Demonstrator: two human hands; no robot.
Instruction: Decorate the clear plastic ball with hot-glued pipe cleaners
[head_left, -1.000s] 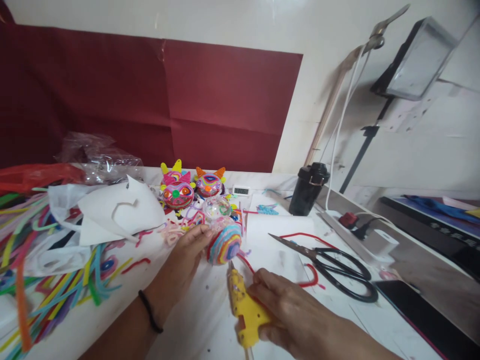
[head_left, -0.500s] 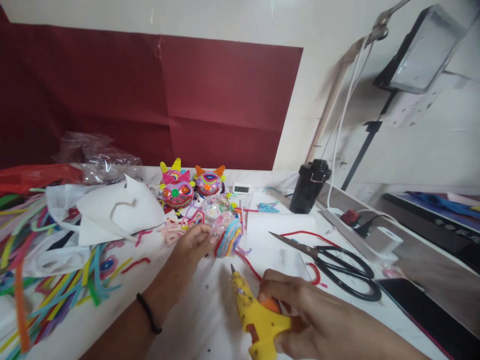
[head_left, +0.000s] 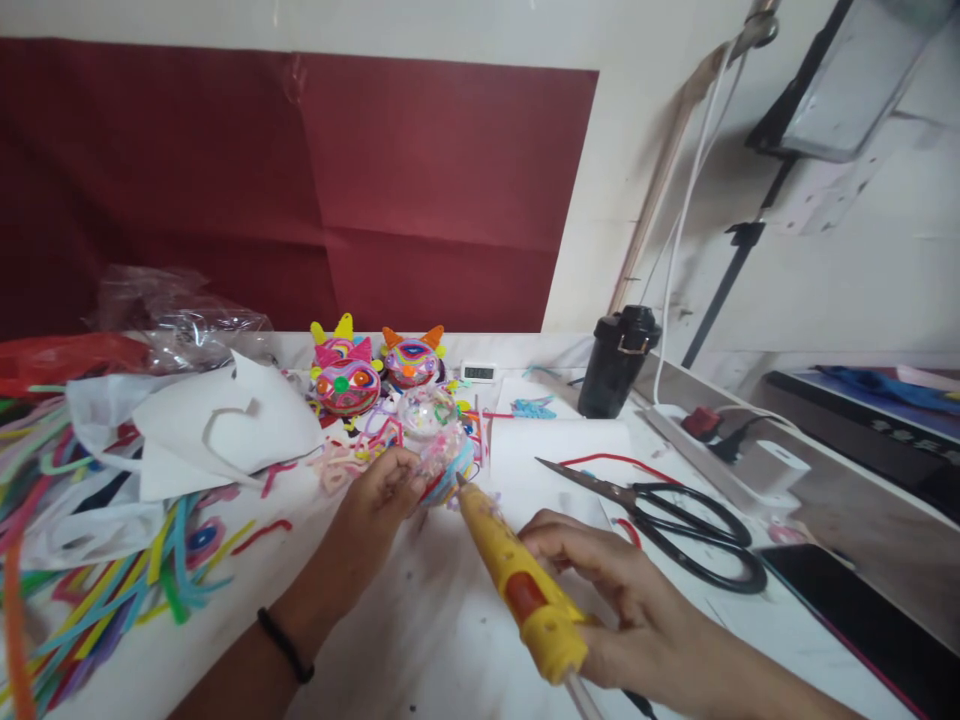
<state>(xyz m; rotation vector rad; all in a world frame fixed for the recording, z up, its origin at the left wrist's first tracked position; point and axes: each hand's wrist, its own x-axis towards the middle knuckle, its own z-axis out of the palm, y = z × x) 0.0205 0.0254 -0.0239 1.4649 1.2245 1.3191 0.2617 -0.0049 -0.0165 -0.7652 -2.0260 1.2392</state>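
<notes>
Between the fingers and thumb of my left hand (head_left: 382, 490) is a clear plastic ball (head_left: 456, 466), part of it wrapped in blue, red and other coloured pipe cleaners. My right hand (head_left: 615, 600) is closed round the handle of a yellow glue gun (head_left: 517, 580), with a clear glue stick coming out of its back end. The gun's nozzle points up and left, at or very near the ball's wrapped side; contact cannot be made out. Another clear ball (head_left: 427, 410) with coloured bits lies just behind.
Black scissors (head_left: 660, 515) lie open on the right, beside a dark phone (head_left: 855, 620). A black bottle (head_left: 619, 362) stands behind. Decorated animal-face balls (head_left: 346, 388) sit at the back, left of a small digital clock (head_left: 478, 373). Coloured pipe cleaners (head_left: 135, 590) and white sheets (head_left: 232, 430) cover the left.
The glue gun has turned and risen, bringing its nozzle up to the ball. My left hand still holds the ball, which has turned a little. The view has shifted slightly.
</notes>
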